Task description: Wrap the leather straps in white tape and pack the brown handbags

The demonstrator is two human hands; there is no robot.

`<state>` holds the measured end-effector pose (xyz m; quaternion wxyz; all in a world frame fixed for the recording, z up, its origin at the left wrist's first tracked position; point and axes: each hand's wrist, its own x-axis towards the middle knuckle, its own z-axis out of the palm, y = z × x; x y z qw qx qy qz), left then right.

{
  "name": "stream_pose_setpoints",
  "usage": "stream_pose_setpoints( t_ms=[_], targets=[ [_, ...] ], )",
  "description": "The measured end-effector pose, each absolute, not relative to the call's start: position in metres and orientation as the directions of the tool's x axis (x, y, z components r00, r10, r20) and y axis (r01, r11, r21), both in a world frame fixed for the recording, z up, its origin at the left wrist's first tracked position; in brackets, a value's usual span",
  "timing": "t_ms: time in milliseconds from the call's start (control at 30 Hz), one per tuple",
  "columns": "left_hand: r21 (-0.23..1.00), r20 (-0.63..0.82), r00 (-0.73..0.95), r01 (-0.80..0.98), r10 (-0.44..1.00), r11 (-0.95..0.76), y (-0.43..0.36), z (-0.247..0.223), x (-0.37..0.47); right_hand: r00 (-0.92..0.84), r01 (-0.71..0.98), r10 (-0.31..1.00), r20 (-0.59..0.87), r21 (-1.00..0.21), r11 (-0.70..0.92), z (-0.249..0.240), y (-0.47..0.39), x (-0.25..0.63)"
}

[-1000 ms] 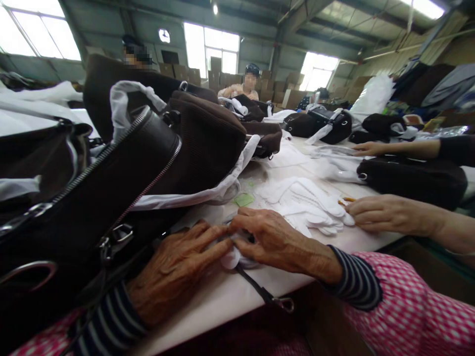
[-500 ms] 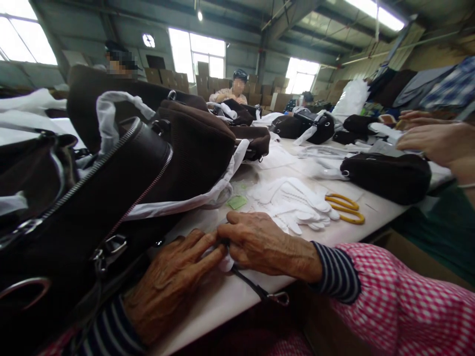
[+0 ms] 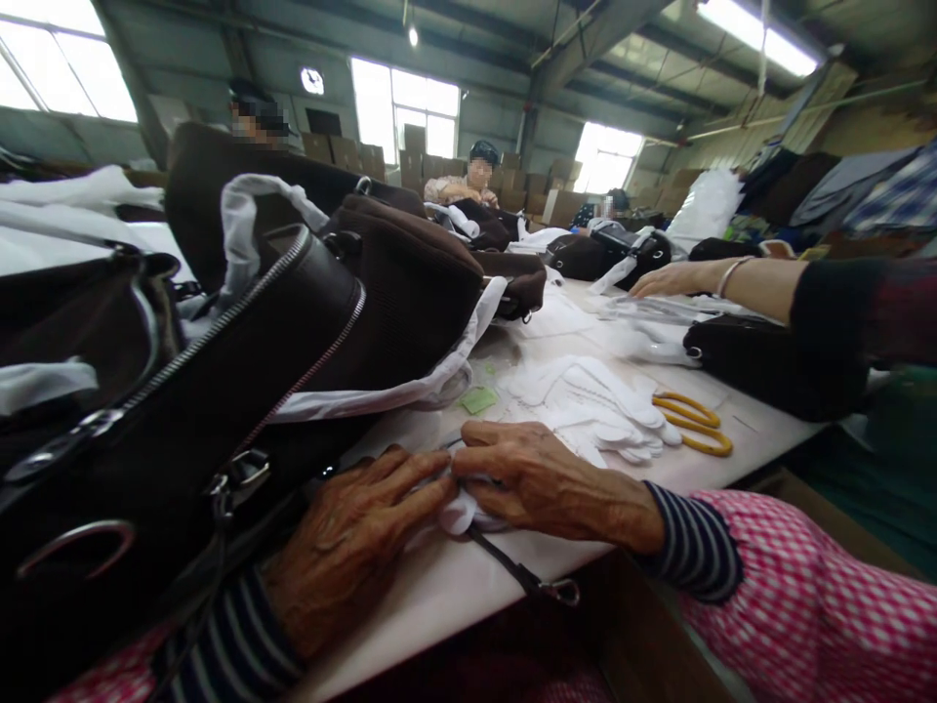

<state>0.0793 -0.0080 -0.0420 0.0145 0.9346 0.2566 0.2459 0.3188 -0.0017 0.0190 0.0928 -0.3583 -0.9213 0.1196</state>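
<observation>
My left hand lies over a piece of white wrapping, its fingers pressed down on it. Facing it, my right hand is closed, thumb and fingers pinching the same wrapping. Out of the wrapping runs a thin dark strap, ending in a metal clasp at the table's front edge. The strap's other end is mostly hidden under my fingers. Close to my left hand stands a large dark brown bag with silver zips and a handle wrapped in white.
White gloves and yellow-handled scissors lie right of my hands on the table. A small green slip is behind them. At the right, a co-worker's arm reaches over a dark bag. More bags stand further back.
My hands stay together at the wrapped strap, with small finger shifts. The co-worker's hand has reached left across the dark bag. The whole view has shifted slightly.
</observation>
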Motion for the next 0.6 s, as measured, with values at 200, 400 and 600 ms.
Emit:
stream_pose_setpoints(
  t_ms=[200,400,600],
  targets=[
    [0.162,0.426,0.736,0.510,0.526,-0.845,-0.008,-0.046,0.079,-0.760,0.604,0.647,0.060,-0.304,0.737,0.020,0.000,0.321],
    [0.149,0.408,0.749,0.510,0.523,-0.847,-0.008,-0.047,0.079,-0.769,0.638,0.638,-0.037,-0.113,0.762,0.032,-0.003,0.312],
    [0.138,0.441,0.726,0.525,0.527,-0.840,-0.010,-0.044,0.080,-0.726,0.645,0.679,0.108,-0.234,0.727,0.016,-0.005,0.316]
  ],
)
